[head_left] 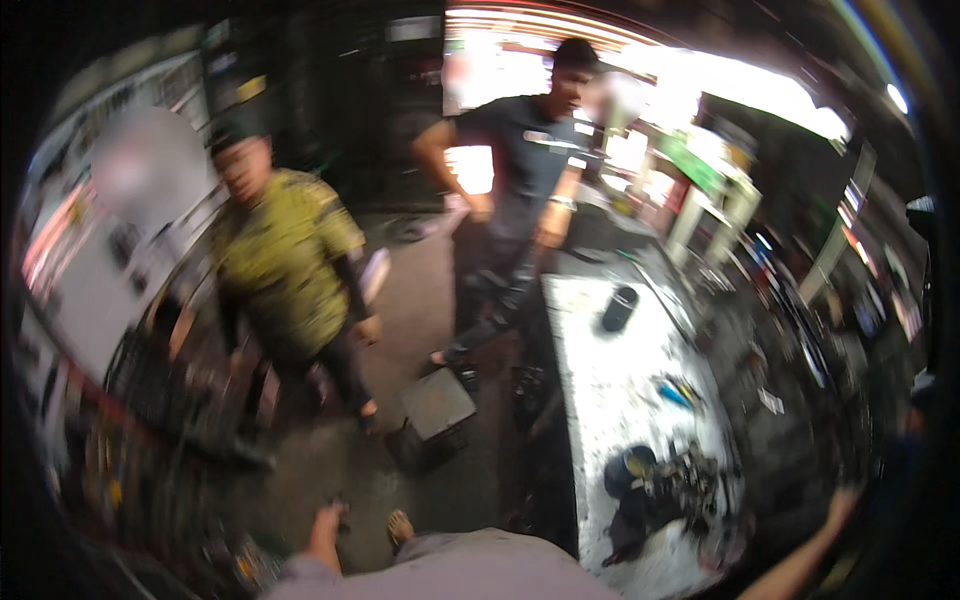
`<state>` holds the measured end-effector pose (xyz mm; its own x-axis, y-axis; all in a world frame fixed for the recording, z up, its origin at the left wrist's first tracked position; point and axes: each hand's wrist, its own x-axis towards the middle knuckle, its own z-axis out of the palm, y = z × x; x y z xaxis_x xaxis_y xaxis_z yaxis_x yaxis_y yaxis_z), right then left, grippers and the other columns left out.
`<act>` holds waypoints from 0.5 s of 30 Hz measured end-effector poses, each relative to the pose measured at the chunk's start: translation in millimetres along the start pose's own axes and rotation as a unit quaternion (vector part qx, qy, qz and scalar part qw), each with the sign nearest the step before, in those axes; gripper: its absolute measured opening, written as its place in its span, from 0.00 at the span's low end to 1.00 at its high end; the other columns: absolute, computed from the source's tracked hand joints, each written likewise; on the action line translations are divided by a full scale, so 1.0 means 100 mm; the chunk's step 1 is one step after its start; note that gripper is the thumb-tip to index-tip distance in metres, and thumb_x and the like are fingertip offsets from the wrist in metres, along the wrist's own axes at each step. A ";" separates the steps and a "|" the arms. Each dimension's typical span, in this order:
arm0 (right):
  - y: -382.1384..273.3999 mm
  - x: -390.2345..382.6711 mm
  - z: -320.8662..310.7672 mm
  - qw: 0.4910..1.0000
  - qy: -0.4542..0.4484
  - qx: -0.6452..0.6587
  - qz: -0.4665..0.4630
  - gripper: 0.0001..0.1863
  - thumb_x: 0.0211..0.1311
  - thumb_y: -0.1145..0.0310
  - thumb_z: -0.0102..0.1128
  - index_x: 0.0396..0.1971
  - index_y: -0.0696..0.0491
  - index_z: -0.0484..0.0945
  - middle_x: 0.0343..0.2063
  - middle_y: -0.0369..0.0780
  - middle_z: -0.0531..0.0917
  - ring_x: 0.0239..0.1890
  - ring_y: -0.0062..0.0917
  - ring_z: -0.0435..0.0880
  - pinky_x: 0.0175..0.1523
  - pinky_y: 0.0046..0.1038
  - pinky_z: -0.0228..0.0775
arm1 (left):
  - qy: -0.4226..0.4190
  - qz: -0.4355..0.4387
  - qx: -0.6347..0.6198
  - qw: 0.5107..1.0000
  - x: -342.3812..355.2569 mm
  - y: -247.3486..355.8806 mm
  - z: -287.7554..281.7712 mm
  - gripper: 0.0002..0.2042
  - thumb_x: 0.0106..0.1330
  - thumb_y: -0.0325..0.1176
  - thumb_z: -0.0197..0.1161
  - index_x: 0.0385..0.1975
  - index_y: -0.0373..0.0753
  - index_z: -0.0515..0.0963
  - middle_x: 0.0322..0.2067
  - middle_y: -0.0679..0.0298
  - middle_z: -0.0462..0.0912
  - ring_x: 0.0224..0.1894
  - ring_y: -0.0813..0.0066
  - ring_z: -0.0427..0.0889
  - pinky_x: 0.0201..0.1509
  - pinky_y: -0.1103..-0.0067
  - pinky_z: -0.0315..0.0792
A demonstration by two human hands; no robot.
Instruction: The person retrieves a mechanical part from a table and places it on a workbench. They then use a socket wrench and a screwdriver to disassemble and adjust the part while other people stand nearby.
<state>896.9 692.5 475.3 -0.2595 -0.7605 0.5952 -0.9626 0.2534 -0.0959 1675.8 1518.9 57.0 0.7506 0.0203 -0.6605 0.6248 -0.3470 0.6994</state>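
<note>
My left hand (326,527) hangs low beside my body, above the floor. Its fingers look curled, with a small dark thing at them that I cannot make out. At the lower right my right hand (844,500) reaches outward past the workbench (600,400); blur hides its fingers and anything in them. Between my body and that arm, dark metal machine parts (690,480) lie on the bench's pale top, beside a round dark piece (630,468). Farther up the bench are a blue-handled tool (676,392) and a dark cylinder (620,309).
A person in a yellow-green patterned shirt (290,260) stands at the left, another in a dark T-shirt (515,165) by the bench's far end. A grey-topped box or stool (438,404) stands on the floor (410,290). Blurred tools and metal clutter (800,330) line the right.
</note>
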 end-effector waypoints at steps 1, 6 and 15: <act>-0.01 -0.05 -0.08 1.000 0.010 -0.001 -0.005 0.36 0.69 0.47 0.64 0.66 0.59 0.73 0.61 0.56 0.80 0.62 0.41 0.82 0.66 0.44 0.73 | -0.007 0.054 -0.038 0.998 0.03 0.00 0.04 0.23 0.61 0.46 0.72 0.47 0.31 0.86 0.47 0.49 0.87 0.53 0.51 0.83 0.52 0.56 0.77; -0.40 -0.26 -0.36 0.998 0.035 -0.008 -0.055 0.38 0.66 0.47 0.65 0.67 0.58 0.72 0.62 0.57 0.79 0.63 0.42 0.81 0.66 0.45 0.73 | 0.064 0.004 -0.061 0.996 0.00 0.24 0.12 0.19 0.54 0.32 0.78 0.46 0.33 0.86 0.41 0.61 0.88 0.43 0.64 0.84 0.50 0.66 0.76; -0.75 -0.45 -0.55 0.988 0.085 -0.019 -0.130 0.41 0.62 0.46 0.68 0.68 0.57 0.71 0.63 0.58 0.77 0.65 0.44 0.78 0.66 0.47 0.72 | 0.090 -0.045 0.043 0.994 -0.05 -0.65 -0.25 0.21 0.55 0.32 0.78 0.49 0.34 0.86 0.48 0.54 0.89 0.50 0.62 0.87 0.55 0.67 0.79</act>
<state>985.3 740.1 499.6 0.0153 -0.6920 0.7218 -0.9906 0.0874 0.1048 1637.0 1564.9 22.2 0.7231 0.2194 -0.6550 0.6766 -0.4156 0.6078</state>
